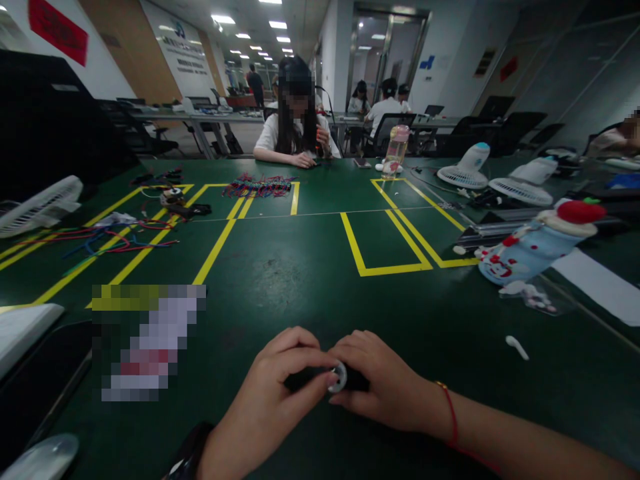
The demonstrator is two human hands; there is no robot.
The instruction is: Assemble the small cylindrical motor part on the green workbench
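Note:
Both my hands meet near the front edge of the dark green table (310,280). Between them is a small black device with a round silver end (339,377). My left hand (273,393) pinches the silver end with thumb and fingers. My right hand (383,387), with a red string on its wrist, wraps around the black body. Most of the device is hidden under my fingers.
Yellow tape boxes (385,270) mark the table. Coloured wires (115,240) lie at left, a wire bundle (257,187) farther back. A light blue plush bottle (535,243) lies at right, small white fans (465,170) beyond. A person sits across the table (295,133). A white earbud-like piece (517,347) lies nearby.

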